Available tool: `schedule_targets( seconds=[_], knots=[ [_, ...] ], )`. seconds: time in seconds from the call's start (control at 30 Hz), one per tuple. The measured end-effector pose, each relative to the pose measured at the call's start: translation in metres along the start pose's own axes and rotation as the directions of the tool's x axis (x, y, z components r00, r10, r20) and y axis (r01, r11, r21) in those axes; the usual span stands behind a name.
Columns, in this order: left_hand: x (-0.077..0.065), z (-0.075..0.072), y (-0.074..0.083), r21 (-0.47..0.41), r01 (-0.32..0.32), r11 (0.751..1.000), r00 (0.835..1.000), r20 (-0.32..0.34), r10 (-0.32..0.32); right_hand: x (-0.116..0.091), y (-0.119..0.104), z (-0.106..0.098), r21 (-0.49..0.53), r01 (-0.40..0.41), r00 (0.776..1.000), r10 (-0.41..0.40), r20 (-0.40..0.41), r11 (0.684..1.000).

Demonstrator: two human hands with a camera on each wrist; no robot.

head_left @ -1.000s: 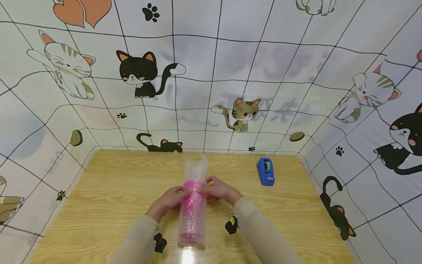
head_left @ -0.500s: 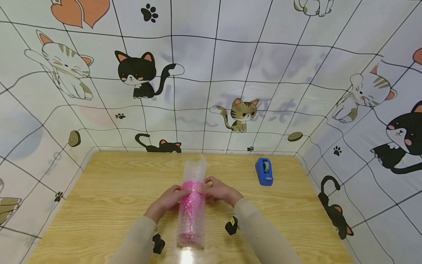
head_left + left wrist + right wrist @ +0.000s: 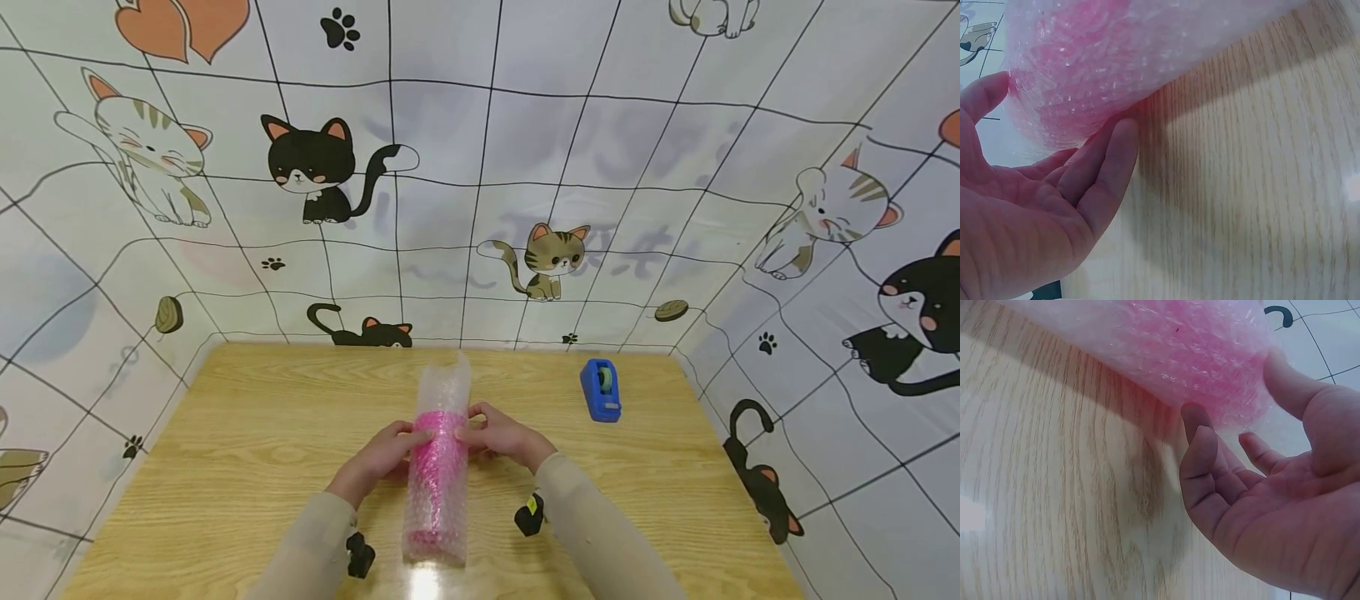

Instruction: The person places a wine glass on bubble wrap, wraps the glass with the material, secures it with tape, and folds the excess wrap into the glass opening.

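A long bubble-wrapped roll (image 3: 437, 492) lies on the wooden table, pointing away from me, with something bright pink showing through the clear wrap. Its far end is loose, colourless bubble wrap (image 3: 444, 385). From the left my left hand (image 3: 380, 457) holds the roll, thumb on top and fingers low along its side. My right hand (image 3: 508, 435) grips it from the right in the same way, the thumbs facing each other. In the left wrist view the fingers (image 3: 1116, 153) reach under the roll's lower edge. Curled fingers (image 3: 1200, 453) lie against the wrap in the right wrist view.
A blue tape dispenser (image 3: 602, 390) stands at the back right of the wooden table (image 3: 285, 408). White cat-patterned sheeting (image 3: 450, 208) rises behind the table and along both sides. A black wrist device (image 3: 529, 515) hangs below the right sleeve, another (image 3: 361, 555) below the left.
The head view has shifted very slightly. Both hands keep the same hold on the bubble-wrapped roll, which stays in place.
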State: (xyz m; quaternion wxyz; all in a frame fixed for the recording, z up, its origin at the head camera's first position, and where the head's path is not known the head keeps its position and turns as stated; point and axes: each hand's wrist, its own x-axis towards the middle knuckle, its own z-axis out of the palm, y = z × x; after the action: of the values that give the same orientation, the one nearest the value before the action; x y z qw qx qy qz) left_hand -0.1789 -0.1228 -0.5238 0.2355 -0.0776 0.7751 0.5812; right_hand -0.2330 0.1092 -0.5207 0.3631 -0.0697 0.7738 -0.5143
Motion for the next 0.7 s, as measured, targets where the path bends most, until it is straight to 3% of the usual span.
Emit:
schedule_targets(
  seconds=[0.7],
  knots=[
    [-0.0027,-0.0014,-0.0029,-0.009,-0.011,1.0,1.0,0.018,0.011,-0.0043,-0.0004,-0.0033,-0.003,0.03,0.999,-0.03,0.02,1.0]
  ],
)
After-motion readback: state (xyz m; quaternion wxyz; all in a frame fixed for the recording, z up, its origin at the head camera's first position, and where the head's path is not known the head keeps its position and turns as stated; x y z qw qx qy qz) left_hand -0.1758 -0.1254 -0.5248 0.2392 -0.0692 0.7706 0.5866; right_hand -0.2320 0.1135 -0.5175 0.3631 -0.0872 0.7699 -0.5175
